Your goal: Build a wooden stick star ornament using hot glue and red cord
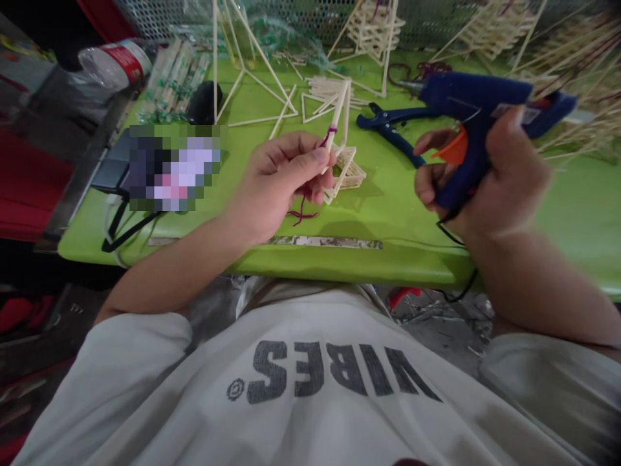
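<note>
Between the thumb and fingers of my left hand [279, 184] is a small frame of wooden sticks [341, 107], raised above the green table. Purple string [332, 131] is wrapped round one of its sticks, and a loose end hangs below the hand. Just beyond the fingertips is a star-shaped piece of stacked sticks [354, 175]; whether it joins the frame I cannot tell. My right hand [504, 168] grips a blue hot glue gun [478, 97] by its handle, near the orange trigger. The nozzle points left, above blue-handled pliers [395, 123] on the table.
Stick pyramids [255, 77] and loose sticks [325, 90] lie at the back of the green table [388, 213]. Wrapped stick bundles [172, 81], a plastic bottle [116, 65] and a black box [116, 162] are at left. A cord runs from the glue gun over the front edge.
</note>
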### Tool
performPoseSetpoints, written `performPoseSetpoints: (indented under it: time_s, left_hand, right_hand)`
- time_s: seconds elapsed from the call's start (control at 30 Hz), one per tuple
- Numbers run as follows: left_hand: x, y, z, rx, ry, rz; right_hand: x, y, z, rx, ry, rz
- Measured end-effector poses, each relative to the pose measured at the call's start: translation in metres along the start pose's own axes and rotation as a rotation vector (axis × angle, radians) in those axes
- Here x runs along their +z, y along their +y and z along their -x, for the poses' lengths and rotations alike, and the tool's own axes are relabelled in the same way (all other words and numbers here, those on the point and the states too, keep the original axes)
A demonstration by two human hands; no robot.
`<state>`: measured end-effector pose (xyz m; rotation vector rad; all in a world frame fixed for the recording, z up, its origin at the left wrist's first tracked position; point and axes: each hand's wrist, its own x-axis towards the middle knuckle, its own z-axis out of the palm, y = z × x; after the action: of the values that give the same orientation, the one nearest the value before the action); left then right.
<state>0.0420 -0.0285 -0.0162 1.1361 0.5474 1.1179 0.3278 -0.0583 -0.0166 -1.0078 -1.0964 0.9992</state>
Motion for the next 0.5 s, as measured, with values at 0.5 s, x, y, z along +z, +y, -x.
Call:
performPoseSetpoints:
  time_s: [0.5]
  left_hand:
    - [-0.01,0.051,-0.024,0.232,0.492,0.256]
  right_hand:
    - [-0.088,0.002,-0.103,0.322,0.29,0.445]
